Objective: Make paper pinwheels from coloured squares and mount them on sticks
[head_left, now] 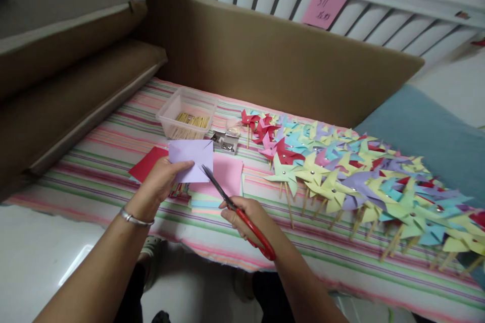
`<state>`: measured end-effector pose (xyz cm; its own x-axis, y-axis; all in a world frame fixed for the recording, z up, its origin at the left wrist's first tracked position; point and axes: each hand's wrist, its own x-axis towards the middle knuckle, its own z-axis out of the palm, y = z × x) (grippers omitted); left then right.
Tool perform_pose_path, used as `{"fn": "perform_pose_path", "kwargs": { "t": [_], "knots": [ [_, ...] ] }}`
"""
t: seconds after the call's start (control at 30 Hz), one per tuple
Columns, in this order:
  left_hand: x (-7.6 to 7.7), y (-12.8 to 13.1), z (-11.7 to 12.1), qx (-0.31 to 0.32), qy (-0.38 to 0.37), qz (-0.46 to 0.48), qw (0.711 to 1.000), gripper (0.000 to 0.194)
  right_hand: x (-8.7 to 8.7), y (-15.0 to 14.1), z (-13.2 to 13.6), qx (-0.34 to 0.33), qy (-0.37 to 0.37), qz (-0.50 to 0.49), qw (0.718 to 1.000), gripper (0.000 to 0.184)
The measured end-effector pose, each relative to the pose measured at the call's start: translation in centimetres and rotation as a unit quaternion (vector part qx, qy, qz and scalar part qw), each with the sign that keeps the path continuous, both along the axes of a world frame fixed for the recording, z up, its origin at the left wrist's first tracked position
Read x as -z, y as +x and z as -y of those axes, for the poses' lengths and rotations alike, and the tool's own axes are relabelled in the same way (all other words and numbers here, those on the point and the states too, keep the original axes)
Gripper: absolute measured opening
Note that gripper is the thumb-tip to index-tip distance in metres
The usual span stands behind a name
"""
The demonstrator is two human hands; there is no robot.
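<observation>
My left hand (161, 181) pinches a lilac paper square (190, 160) and holds it up above the striped cloth. My right hand (248, 219) grips red-handled scissors (242, 217), whose dark blades point up and left and meet the lower right edge of the lilac paper. Under my hands lie a pink paper sheet (227, 174), a red sheet (147, 163) and a small stack of coloured sheets (204, 202).
A clear plastic tub of wooden sticks (188, 120) stands at the back, with a small container of metal pins (226, 140) beside it. Several paper pinwheels on sticks (359, 181) cover the right side of the striped cloth (98, 171). A cardboard wall (273, 55) stands behind.
</observation>
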<state>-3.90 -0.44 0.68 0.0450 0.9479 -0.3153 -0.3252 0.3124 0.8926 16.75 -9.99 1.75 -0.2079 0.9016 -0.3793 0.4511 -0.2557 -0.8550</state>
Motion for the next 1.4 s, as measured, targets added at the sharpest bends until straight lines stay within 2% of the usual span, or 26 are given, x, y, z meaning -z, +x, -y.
{"fn": "perform_pose_path", "kwargs": {
  "t": [0.17, 0.43, 0.63, 1.0, 1.4],
  "knots": [
    [-0.32, -0.32, -0.04, 0.007, -0.005, 0.003, 1.000, 0.034, -0.07, -0.11, 0.05, -0.005, -0.041, 0.009, 0.999, 0.025],
    [-0.12, -0.36, 0.28, 0.038, -0.006, -0.008, 0.999, 0.031, -0.68, -0.33, 0.11, -0.005, -0.062, 0.023, 0.998, 0.026],
    [-0.54, -0.18, 0.29, 0.053, -0.006, -0.024, 0.998, 0.027, -0.56, -0.19, 0.12, -0.008, -0.048, 0.013, 0.999, 0.026],
    [-0.19, -0.40, 0.26, 0.041, 0.006, -0.028, 0.999, 0.030, 0.06, -0.09, 0.17, -0.005, -0.044, -0.020, 0.999, 0.027],
    [-0.48, -0.20, 0.23, 0.031, 0.005, -0.002, 1.000, 0.030, -0.57, -0.44, -0.09, -0.027, -0.028, -0.010, 0.999, 0.027]
  ]
}}
